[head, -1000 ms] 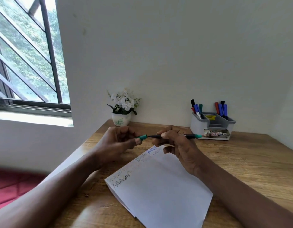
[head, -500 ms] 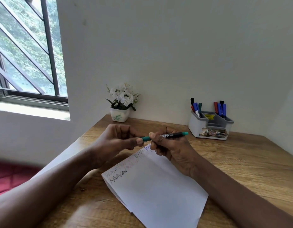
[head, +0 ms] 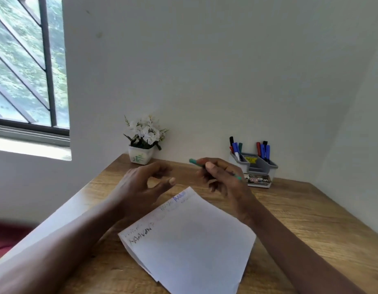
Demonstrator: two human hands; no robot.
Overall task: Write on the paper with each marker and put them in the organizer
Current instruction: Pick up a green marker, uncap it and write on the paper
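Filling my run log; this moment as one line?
right hand holds green marker | left hand open | paper on desk

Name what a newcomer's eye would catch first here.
At centre, the right hand holds a green marker, the left hand open beside it. Nearer lies the white paper, scribbled along its upper-left edge. The grey organizer, holding other markers, stands behind at right.

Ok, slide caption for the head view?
Right hand holds a green marker by the paper, left hand open, organizer behind.
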